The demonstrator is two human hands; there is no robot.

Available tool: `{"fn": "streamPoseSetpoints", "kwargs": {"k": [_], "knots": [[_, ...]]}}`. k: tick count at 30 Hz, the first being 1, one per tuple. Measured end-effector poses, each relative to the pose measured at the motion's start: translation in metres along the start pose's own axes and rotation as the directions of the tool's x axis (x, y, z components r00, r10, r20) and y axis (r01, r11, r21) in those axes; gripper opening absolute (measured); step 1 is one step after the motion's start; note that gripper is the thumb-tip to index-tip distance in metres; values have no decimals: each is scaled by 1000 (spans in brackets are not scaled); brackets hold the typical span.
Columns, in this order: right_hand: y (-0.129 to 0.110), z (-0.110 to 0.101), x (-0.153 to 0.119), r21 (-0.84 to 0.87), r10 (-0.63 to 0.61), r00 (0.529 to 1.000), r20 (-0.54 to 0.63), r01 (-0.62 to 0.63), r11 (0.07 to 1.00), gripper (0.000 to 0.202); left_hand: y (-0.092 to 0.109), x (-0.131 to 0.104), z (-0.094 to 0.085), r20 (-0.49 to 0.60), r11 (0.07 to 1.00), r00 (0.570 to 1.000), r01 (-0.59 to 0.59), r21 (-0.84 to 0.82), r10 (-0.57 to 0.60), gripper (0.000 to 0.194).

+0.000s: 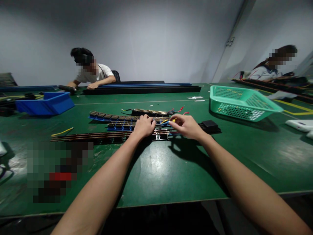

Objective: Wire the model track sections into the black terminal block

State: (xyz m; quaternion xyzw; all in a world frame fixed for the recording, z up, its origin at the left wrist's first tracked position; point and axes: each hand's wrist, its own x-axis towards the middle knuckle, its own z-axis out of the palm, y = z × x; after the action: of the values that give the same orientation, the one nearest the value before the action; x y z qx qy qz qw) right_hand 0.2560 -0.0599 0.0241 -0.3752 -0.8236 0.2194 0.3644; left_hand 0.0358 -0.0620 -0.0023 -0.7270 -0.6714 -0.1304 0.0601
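Several long strips with parallel copper-coloured rods lie side by side on the green table. The nearest dark strip (88, 137) has a yellow wire at its left end; a blue-based strip (119, 126) lies behind it. My left hand (144, 125) is curled over the middle of the strips and presses on them; what is under its fingers is partly hidden. At the strips' right ends, my right hand (187, 126) pinches a wire with a yellow part (174, 120) at its fingertips. Blue and red wires show around it. Beside that hand sits a black box (209, 126).
A blue bin (45, 104) stands at left, a green perforated basket (244, 103) at right. Long black and blue bars (146, 88) lie across the back before one person (94, 73); another person (271, 68) sits far right. The table edge (171, 204) runs near me.
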Motion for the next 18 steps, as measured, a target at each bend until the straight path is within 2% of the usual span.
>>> {"fn": "streamPoseSetpoints", "kwargs": {"k": [2,3,4,6,8,10,14,18], "knots": [[-4,4,-4,-191,-82,984,155,111,975,25,0,0,0,-2,1000,1000,-1,0,1,37],[-5,6,-5,-228,-89,983,160,124,966,25,0,0,0,-2,1000,1000,-2,0,2,37],[-7,6,-5,-228,-86,990,111,109,968,25,0,0,0,-2,1000,1000,-3,-1,3,37],[-10,5,-3,-113,-52,996,-76,43,993,31,1,0,-1,1,1000,1000,-1,-1,1,37],[-13,0,1,89,18,964,-264,5,996,38,1,-1,-1,6,1000,1000,3,1,-3,36],[-16,-6,7,274,76,924,-375,32,961,44,1,-1,-2,10,1000,1000,9,2,-9,36],[-15,-14,21,479,130,885,-447,114,870,43,1,0,-1,8,1000,1000,7,4,-7,36],[3,-14,37,630,260,892,-370,35,776,43,0,0,-2,5,1000,1000,1,-2,-1,37]]}}
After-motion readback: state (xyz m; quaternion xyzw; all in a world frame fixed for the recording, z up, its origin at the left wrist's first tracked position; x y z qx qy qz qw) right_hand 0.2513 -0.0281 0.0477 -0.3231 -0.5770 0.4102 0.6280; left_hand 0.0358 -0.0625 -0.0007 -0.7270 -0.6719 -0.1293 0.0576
